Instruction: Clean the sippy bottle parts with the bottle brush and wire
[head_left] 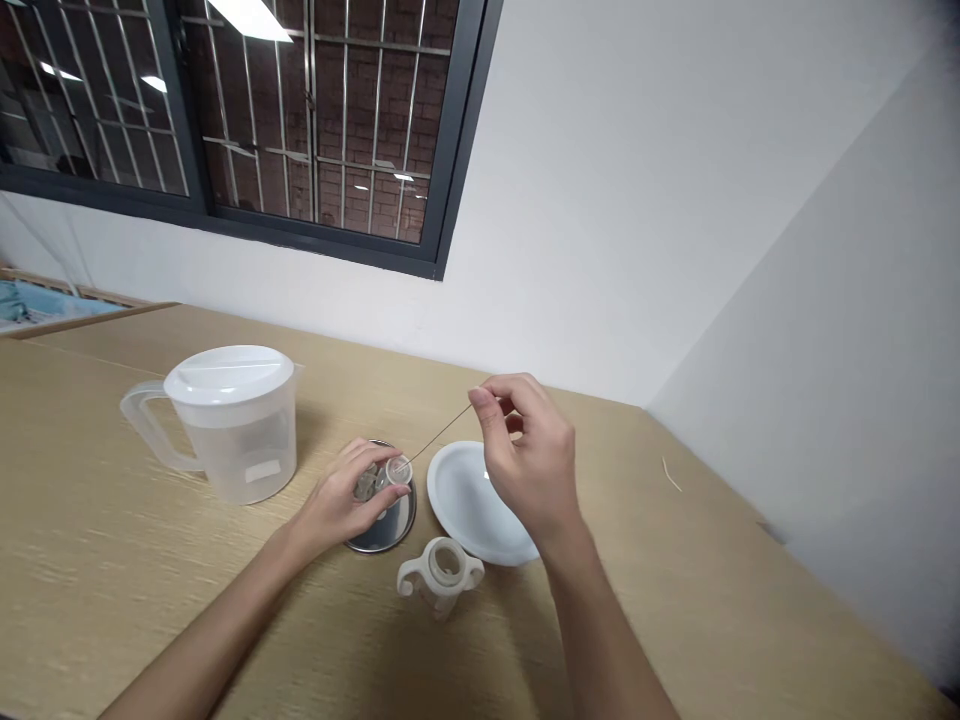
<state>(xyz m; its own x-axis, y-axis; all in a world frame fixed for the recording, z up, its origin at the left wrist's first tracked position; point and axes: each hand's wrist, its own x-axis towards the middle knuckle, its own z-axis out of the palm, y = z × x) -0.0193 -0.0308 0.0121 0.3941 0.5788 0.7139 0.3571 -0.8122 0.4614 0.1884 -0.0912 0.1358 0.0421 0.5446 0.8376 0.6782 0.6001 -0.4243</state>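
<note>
My left hand (357, 490) is closed around a small clear round cap-like piece (399, 470), its rim facing up and to the right. Between the thumb and fingers of my right hand (525, 440) is a thin wire-like rod (441, 433), slanting down to the left. Its lower end meets the opening of the clear piece; how far in it reaches I cannot tell. Beneath my left hand lies a shiny round metal plate (386, 530) with other clear pieces, partly hidden. A white bowl (465, 500) sits partly behind my right hand. Nearer me stands a two-handled cup (442, 575), open at the top.
To the left stands a translucent pitcher (244, 450) with a white lid, its handle pointing left. A short pale strip (671, 475) lies on the wooden table (712, 600) at the right. White walls and a barred window (315, 120) rise behind the table.
</note>
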